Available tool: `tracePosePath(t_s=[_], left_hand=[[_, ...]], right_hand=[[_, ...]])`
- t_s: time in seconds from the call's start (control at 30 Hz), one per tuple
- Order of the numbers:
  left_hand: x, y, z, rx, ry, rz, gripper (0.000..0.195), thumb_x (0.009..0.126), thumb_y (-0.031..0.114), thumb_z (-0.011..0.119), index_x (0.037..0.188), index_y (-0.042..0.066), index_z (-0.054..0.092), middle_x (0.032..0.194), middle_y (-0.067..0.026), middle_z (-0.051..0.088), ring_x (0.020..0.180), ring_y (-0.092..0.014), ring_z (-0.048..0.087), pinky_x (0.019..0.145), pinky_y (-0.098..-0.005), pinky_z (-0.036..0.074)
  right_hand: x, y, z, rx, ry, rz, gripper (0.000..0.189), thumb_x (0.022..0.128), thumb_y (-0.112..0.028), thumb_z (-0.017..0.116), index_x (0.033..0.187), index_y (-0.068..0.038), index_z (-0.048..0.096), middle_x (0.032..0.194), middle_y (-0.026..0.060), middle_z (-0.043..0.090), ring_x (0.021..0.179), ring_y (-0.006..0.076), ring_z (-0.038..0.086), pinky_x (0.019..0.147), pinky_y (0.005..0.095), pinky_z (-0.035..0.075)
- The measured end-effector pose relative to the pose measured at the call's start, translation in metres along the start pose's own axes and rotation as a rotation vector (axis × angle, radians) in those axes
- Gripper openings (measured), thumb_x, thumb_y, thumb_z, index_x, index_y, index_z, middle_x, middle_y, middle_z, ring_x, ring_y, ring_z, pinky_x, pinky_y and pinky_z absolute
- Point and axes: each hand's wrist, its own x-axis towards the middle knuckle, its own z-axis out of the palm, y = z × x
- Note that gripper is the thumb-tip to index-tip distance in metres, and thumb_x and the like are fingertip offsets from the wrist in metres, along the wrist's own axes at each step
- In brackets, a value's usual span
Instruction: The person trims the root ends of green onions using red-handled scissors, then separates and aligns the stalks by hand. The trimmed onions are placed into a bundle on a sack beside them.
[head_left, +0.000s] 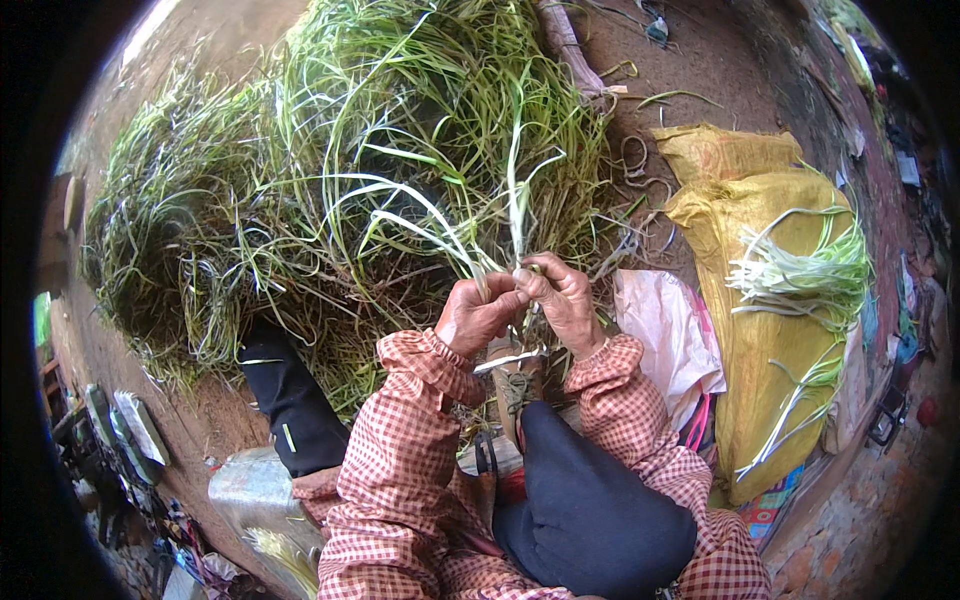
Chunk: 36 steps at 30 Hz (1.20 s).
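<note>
My left hand (480, 311) holds a few long green-and-white plant stalks (457, 251), whose leaves fan out up and to the left. Touching it at the fingertips, my right hand (561, 296) pinches the pale base of another stalk (515, 187) that stands nearly upright in view. Just beyond both hands lies a large heap of tangled long-leaved green plants (420, 97), with brown roots or dry matter on its near side. A loose pale strip (510, 361) rests below my hands, over a shoe (516, 386). What sits between the fingertips is partly hidden.
On the right, a yellow woven sack (720, 300) bears a bundle of whitish-green stalks (802, 274) and a smaller bunch (795, 420). A pale plastic sack (664, 330) lies beside it. More pale stalks (285, 559) are at lower left, near a metallic-looking container (247, 491).
</note>
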Motion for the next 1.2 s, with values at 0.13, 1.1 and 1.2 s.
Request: tracePosePath(t_s=[0.13, 1.1, 1.2], left_hand=[[-0.001, -0.004, 0.001, -0.07, 0.052, 0.014, 0.016, 0.09, 0.015, 0.064, 0.099, 0.002, 0.063, 0.066, 0.0036, 0.056, 0.049, -0.003, 0.043, 0.044, -0.0185, 0.03], [-0.03, 0.056, -0.031, -0.171, 0.417, 0.436, 0.018, 0.094, 0.019, 0.057, 0.102, 0.004, 0.063, 0.083, -0.0037, 0.065, 0.047, -0.003, 0.041, 0.039, -0.0162, 0.027], [-0.03, 0.057, -0.017, -0.157, 0.465, 0.401, 0.02, 0.094, 0.02, 0.057, 0.104, 0.003, 0.062, 0.079, -0.003, 0.064, 0.049, -0.002, 0.044, 0.04, -0.0162, 0.03]], right_hand=[[-0.007, 0.004, 0.004, -0.299, 0.129, -0.158, 0.021, 0.09, -0.021, 0.064, 0.095, -0.001, 0.061, 0.076, 0.0002, 0.057, 0.069, 0.0072, 0.049, 0.063, 0.0235, 0.042], [-0.042, 0.047, -0.063, -0.886, -0.168, 0.172, 0.032, 0.093, -0.038, 0.053, 0.1, -0.009, 0.065, 0.09, 0.0085, 0.064, 0.077, 0.0217, 0.06, 0.073, 0.036, 0.05], [-0.036, 0.011, -0.048, -0.924, 0.017, 0.005, 0.046, 0.096, -0.046, 0.044, 0.116, -0.006, 0.057, 0.105, 0.016, 0.063, 0.091, 0.0259, 0.063, 0.079, 0.0392, 0.054]])
